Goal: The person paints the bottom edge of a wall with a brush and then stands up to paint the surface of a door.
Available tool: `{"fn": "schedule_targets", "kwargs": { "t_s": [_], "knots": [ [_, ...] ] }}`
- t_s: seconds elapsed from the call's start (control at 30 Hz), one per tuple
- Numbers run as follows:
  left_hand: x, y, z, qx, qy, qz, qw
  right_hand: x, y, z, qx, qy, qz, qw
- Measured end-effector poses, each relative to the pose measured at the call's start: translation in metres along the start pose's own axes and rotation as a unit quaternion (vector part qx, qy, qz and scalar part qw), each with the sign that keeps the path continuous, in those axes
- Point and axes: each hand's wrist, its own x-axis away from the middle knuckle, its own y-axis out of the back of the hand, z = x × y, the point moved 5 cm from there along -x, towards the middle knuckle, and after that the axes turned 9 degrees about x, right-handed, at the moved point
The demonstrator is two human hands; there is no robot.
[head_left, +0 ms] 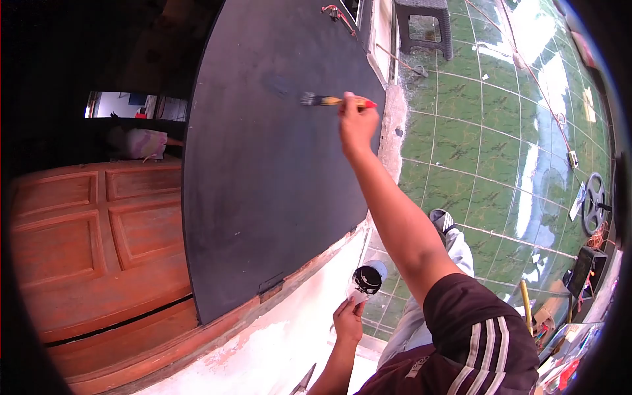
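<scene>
A paintbrush [329, 101] with a yellow and red handle is held in my right hand [359, 124], its fingers closed round the handle. Its dark bristles point left, over a dark grey panel [276, 164]; whether they touch it I cannot tell. A slightly darker patch shows on the panel left of the bristles. Lower down, my left hand [349, 320] grips a small paint container [375, 268] by its pale side. Dark paint shows inside the container and on its rim.
A brown panelled wooden door [99, 230] lies left of the panel. Green floor tiles [487, 151] extend to the right, with a grey stool [424, 26] at the top. Cables, a black wheel [594, 204] and tools are at the far right. Someone's patterned clothing [146, 143] shows at left.
</scene>
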Motion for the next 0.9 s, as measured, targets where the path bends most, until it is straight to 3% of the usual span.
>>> {"fn": "schedule_targets", "kwargs": {
  "t_s": [0.13, 0.17, 0.3, 0.43, 0.5, 0.57, 0.6, 0.63, 0.67, 0.73, 0.83, 0.9],
  "knots": [
    [0.005, 0.018, -0.005, 0.021, -0.005, -0.002, 1.000, 0.006, 0.003, 0.015, 0.113, 0.118, -0.067, 0.984],
    [0.004, 0.027, -0.006, 0.019, -0.008, 0.003, 1.000, 0.014, -0.013, 0.029, 0.147, 0.152, -0.044, 0.976],
    [0.002, 0.049, -0.009, 0.019, -0.008, 0.004, 1.000, 0.046, -0.057, 0.135, -0.132, 0.121, 0.083, 0.980],
    [0.001, 0.069, -0.007, 0.029, -0.008, 0.007, 1.000, 0.037, -0.063, 0.129, -0.325, 0.031, 0.128, 0.937],
    [-0.002, 0.079, -0.003, 0.029, -0.004, 0.015, 0.999, 0.034, -0.054, 0.070, -0.236, 0.011, 0.109, 0.966],
    [0.003, 0.083, -0.004, 0.025, 0.000, 0.027, 0.999, 0.026, -0.024, -0.009, -0.144, -0.071, -0.003, 0.987],
    [0.003, 0.083, -0.005, 0.024, 0.000, 0.036, 0.999, 0.022, 0.005, -0.030, 0.011, -0.071, -0.072, 0.995],
    [0.002, 0.085, -0.003, 0.023, 0.002, 0.033, 0.999, 0.010, 0.026, -0.051, 0.047, -0.011, -0.113, 0.992],
    [0.001, 0.090, -0.001, 0.022, 0.005, 0.028, 0.999, 0.025, 0.036, -0.030, 0.022, 0.016, -0.128, 0.991],
    [-0.003, 0.095, -0.001, 0.011, 0.004, 0.034, 0.999, 0.040, 0.022, -0.012, 0.136, 0.089, -0.063, 0.985],
    [0.000, 0.092, -0.002, -0.006, 0.001, 0.040, 0.999, 0.087, -0.021, 0.049, 0.093, 0.192, 0.032, 0.976],
    [0.001, 0.089, -0.004, 0.012, 0.002, 0.038, 0.999, 0.124, -0.032, 0.105, -0.116, 0.137, 0.117, 0.977]
  ]
}}
